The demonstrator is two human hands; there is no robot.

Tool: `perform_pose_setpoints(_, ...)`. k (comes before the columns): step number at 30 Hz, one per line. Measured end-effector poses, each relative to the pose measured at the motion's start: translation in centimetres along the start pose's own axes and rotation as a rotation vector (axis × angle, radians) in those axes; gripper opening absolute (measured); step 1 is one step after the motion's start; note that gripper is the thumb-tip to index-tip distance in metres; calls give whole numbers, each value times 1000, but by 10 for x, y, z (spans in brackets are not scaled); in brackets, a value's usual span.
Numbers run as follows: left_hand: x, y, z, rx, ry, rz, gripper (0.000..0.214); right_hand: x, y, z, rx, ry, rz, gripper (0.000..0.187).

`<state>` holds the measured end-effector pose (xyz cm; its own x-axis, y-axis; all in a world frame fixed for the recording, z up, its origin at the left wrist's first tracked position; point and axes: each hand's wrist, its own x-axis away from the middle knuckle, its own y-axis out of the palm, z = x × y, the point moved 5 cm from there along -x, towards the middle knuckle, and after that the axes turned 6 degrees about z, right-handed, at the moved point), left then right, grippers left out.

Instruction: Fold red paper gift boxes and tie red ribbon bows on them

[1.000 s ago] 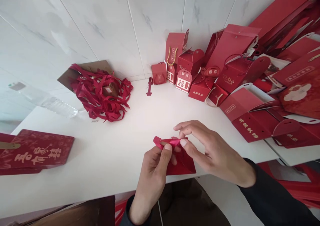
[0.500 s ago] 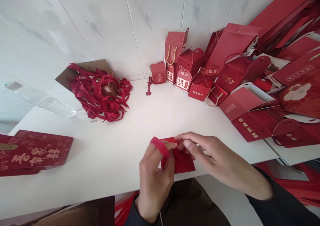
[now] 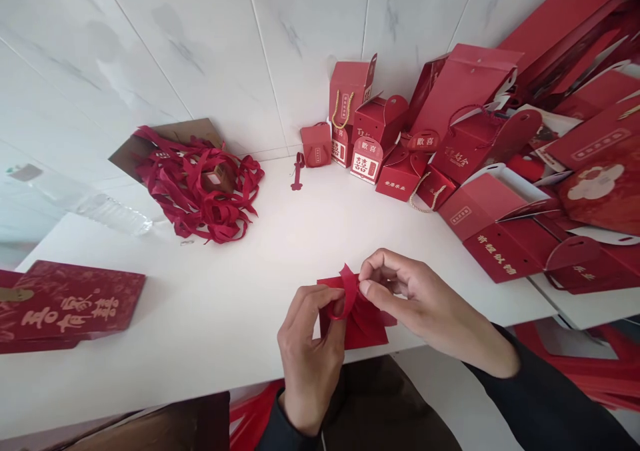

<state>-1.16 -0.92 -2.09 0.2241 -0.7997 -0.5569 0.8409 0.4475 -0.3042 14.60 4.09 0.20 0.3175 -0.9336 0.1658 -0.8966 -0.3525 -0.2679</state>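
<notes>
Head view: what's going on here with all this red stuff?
A person works at the near edge of the white table. The left hand and right hand both pinch a red ribbon, looped over a small red folded piece. A pile of ribbons lies at the back left, red gift boxes crowd the back right, and a flat red bag lies at the far left.

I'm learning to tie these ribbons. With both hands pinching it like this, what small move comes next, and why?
Probably draw the pinches gently apart to snug it. The left hand and right hand each pinch the red ribbon, which stands in a loose loop over the small red packet at the table edge.
</notes>
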Motion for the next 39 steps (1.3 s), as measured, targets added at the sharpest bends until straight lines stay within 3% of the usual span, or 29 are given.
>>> perform_pose_setpoints(5, 8, -3, -7, 7, -127, 48, 21, -1, -9, 0, -42, 55, -55, 15)
perform_pose_setpoints(9, 16, -8, -12, 12, -286, 86, 12, 5, -19, 6, 150, 110, -173, 19)
perform_pose_setpoints(12, 24, -10, -14, 49, -498, 73, 2, 10, -34, 14, 383, 108, -83, 30)
perform_pose_setpoints(18, 32, -8, -9, 213, -846, 53, 17, 16, -48, 17, 569, -40, 124, 48)
perform_pose_setpoints(23, 38, -5, -19, 320, -967, 51, 20, 16, -52, 16, 417, 16, 239, 58)
perform_pose_setpoints(29, 45, -3, -37, 536, -1106, 28, 25, 13, -57, 23, 252, 42, 185, 56)
perform_pose_setpoints(32, 41, -8, -36, 680, -1105, 92, 23, 14, -58, 23, 207, 39, 130, 50)
perform_pose_setpoints(36, 40, -14, -35, 803, -1163, 231, 26, 15, -62, 21, 248, 32, 150, 42)
perform_pose_setpoints(39, 41, -16, -33, 814, -1166, 211, 26, 18, -64, 22, 265, 19, 165, 38)
